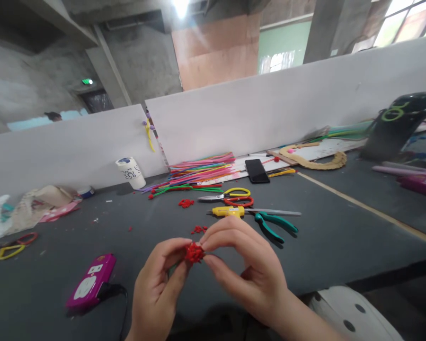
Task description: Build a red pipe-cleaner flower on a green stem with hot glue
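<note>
A small red cluster of short fuzzy pieces point(194, 253) is held up between my two hands, above the near part of the table. My left hand point(160, 279) pinches it from the left with thumb and fingers. From the right, the fingertips and thumb of my right hand point(246, 267) close on its edge; whether a separate piece is between them is hidden. Just beyond lie loose red bits point(199, 229) and another small red pile point(186, 203). A yellow glue gun point(228, 211) with a long glue stick rests behind my right hand.
Scissors point(230, 195) and green-handled pliers point(276, 225) lie beyond my right hand. Colourful pipe cleaners point(202, 170), a phone point(257, 170) and a white cup point(130, 173) stand farther back. At left are a magenta box with a cable point(92, 282) and more scissors point(16, 246).
</note>
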Tool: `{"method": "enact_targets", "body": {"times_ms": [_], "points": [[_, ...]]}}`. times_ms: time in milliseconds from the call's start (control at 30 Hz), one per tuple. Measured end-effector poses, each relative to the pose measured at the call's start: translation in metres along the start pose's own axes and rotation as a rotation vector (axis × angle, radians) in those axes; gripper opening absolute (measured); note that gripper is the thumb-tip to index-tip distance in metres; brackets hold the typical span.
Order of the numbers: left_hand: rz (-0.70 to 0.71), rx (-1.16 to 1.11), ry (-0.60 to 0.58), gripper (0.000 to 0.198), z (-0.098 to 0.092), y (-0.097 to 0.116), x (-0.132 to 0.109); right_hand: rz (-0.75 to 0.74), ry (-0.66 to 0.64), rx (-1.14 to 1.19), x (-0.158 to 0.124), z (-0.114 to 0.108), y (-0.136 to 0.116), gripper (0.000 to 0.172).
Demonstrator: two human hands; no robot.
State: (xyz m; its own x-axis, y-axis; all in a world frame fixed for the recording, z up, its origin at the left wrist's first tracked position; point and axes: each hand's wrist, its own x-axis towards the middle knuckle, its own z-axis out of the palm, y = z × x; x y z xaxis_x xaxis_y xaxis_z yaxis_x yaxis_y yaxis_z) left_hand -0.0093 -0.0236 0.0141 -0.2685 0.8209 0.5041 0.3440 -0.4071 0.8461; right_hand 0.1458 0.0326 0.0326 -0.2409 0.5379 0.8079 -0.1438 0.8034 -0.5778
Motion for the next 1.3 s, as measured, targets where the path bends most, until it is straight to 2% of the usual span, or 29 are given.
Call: {"method": "enact_targets", "body": {"times_ms": [133,300,433,800,1000,1167,1300], "points": [[0.121,0.169,0.011,0.016,0.001,0.001,-0.003,-0.06,-0.032,-0.057,0.002,-0.003,0.001,0.016],[0.128,0.187,0.066,0.016,0.004,-0.001,-0.006,-0.105,-0.051,-0.109,0.001,-0.006,0.001,0.016],[0.166,0.169,0.059,0.016,0.004,-0.002,-0.005,-0.137,-0.076,-0.118,0.001,-0.007,0.001,0.016],[0.051,0.155,0.126,0.015,0.008,0.0,-0.009,-0.122,-0.082,-0.139,0.002,-0.006,0.003,0.013],[0.208,0.247,0.061,0.022,0.002,-0.001,-0.004,-0.117,-0.119,-0.135,0.001,-0.006,0.003,0.013],[0.211,0.287,0.097,0.021,0.002,-0.002,-0.004,-0.067,-0.151,-0.13,0.0,-0.005,0.006,0.011],[0.308,0.388,0.036,0.029,-0.003,-0.004,-0.003,-0.039,-0.167,-0.111,0.0,-0.005,0.008,0.011]]}}
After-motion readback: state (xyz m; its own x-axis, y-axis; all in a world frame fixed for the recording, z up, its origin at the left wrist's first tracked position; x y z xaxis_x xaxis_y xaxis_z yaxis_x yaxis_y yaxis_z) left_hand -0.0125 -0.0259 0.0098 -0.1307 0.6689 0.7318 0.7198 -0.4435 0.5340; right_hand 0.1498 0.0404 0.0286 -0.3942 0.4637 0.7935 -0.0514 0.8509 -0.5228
